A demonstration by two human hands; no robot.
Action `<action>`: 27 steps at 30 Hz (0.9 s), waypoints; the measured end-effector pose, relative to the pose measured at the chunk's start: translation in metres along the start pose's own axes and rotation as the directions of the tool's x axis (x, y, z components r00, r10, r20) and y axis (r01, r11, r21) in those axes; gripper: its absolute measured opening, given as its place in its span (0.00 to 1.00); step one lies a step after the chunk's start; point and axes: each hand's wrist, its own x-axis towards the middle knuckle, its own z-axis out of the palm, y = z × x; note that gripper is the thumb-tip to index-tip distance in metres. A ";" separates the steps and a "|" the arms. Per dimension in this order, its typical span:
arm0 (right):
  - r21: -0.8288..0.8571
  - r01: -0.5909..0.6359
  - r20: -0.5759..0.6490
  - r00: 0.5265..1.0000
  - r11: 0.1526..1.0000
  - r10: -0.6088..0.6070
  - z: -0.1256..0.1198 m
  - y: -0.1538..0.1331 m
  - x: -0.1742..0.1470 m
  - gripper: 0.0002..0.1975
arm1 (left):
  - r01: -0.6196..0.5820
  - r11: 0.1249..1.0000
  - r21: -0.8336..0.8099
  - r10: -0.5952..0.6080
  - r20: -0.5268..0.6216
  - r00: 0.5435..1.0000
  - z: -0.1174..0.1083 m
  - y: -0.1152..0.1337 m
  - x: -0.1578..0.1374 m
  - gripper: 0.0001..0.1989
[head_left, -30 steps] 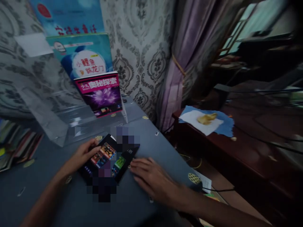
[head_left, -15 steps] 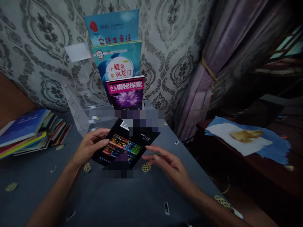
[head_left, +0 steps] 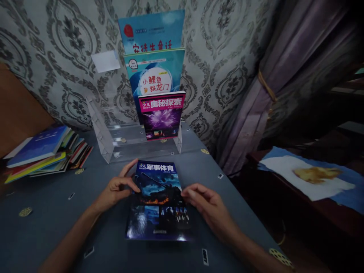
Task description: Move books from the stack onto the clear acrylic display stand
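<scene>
A dark book [head_left: 159, 189] with a tank on its cover is face up and upright to me, low over the grey-blue table or on it; I cannot tell which. At its left edge is my left hand [head_left: 115, 191], thumb and a bent finger closed on the edge, index finger stretched along the upper corner. My right hand [head_left: 206, 203] pinches the right edge, fingers pressed together. Behind it, a clear stepped rack [head_left: 104, 140] holds a pink and purple book [head_left: 162, 117], a teal book [head_left: 155, 72] and a blue book [head_left: 153, 32], one behind another.
A stack of books and booklets [head_left: 42, 151] lies on the table's left. A white card [head_left: 105, 61] stands up at the rack's back left. Rightward, beyond the table edge, a dark red surface carries a blue and white cloth [head_left: 307, 174]. A tied curtain [head_left: 247, 113] hangs behind.
The book, earlier tilted with its back cover up, is now turned front cover up and lower down. My right hand, earlier open beside it, has closed on its edge. The view has shifted left.
</scene>
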 end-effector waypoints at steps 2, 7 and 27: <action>-0.095 -0.030 -0.016 0.999 0.995 0.028 0.001 0.008 0.003 0.23 | 0.042 0.999 -0.020 -0.042 0.025 0.999 0.006 -0.010 -0.005 0.08; -0.085 -0.065 -0.057 0.997 0.994 0.060 0.000 0.017 0.011 0.22 | 0.090 0.994 -0.066 -0.089 0.019 0.996 0.017 -0.024 -0.009 0.09; -0.106 -0.024 0.130 0.991 0.994 0.038 0.007 0.014 0.041 0.20 | 0.194 0.860 -0.472 -0.306 -0.172 0.936 0.025 -0.020 0.007 0.24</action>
